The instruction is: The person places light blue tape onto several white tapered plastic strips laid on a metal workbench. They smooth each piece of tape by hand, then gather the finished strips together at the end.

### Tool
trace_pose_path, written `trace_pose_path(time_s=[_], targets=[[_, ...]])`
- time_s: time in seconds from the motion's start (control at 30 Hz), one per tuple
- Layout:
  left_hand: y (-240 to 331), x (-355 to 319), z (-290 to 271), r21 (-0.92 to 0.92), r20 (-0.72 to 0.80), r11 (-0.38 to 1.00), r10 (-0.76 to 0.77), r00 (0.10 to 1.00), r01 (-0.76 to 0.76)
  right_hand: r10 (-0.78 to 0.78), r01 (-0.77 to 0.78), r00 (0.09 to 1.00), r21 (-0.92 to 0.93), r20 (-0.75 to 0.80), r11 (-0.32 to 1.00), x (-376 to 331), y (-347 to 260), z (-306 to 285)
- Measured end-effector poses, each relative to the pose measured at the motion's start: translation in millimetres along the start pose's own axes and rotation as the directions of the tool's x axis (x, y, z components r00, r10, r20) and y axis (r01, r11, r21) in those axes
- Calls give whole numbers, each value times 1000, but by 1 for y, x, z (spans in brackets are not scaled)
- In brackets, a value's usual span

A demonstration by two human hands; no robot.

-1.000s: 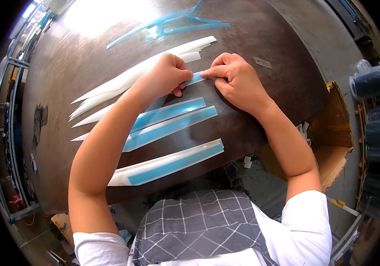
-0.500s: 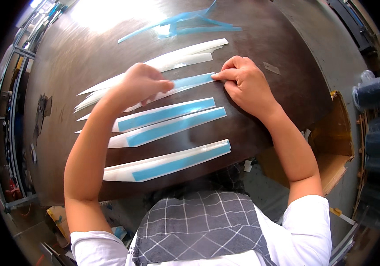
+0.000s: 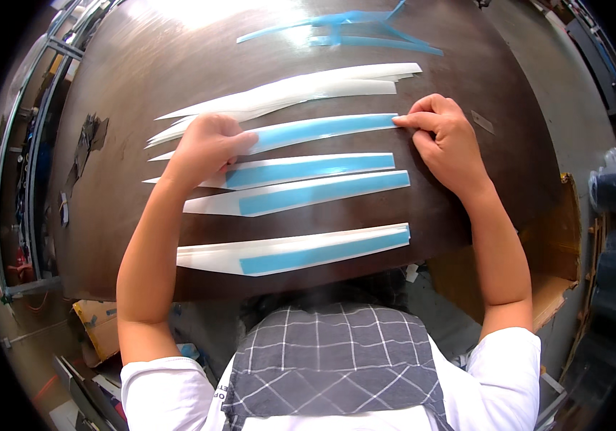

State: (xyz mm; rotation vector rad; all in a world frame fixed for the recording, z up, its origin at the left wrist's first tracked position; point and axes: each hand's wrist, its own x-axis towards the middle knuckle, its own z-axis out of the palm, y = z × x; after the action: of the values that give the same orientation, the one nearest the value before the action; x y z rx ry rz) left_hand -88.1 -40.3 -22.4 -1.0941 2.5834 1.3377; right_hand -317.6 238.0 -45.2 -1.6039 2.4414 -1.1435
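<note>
My left hand is closed with thumb and fingers at the left end of a light blue film strip, which lies along a long white tapered strip. At the right end of the same film, my right hand pinches the corner between thumb and forefinger. Nearer to me lie two white strips with blue film on them, one just behind the other. Closest to the table's front edge is a stack of white strips topped with blue film. My left hand hides part of the strips' pointed ends.
Bare white strips fan out beyond my hands on the dark brown table. Tangled blue film pieces lie farther back. A small tag sits to the right; dark scraps to the left. A cardboard box stands below the right edge.
My left hand has slid left along the strip, and more of the blue film now shows flat between my hands. My right hand stays at its right end. The whole view has shifted.
</note>
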Motion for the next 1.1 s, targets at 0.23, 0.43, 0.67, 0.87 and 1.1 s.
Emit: trace_pose_path(time_s=[0.23,0.43,0.67,0.87,1.1], targets=[[11,-4,2,41,-23,997,-71,997,72,17,-16,1000,-17,13,1000,-1,-1,-1],[11,-6,5,46,-47,998,-45,998,47,22,-21,1000,-13,19,1000,-1,-2,-2],[13,-7,4,69,-34,996,-55,998,57,11,-10,1000,-30,19,999,-1,-2,-2],[16,-12,3,167,-105,985,-21,994,38,18,-18,1000,-30,20,999,-1,-2,-1],[4,-41,3,538,-195,776,495,847,-329,22,-22,1000,-25,13,999,-2,-2,-2]])
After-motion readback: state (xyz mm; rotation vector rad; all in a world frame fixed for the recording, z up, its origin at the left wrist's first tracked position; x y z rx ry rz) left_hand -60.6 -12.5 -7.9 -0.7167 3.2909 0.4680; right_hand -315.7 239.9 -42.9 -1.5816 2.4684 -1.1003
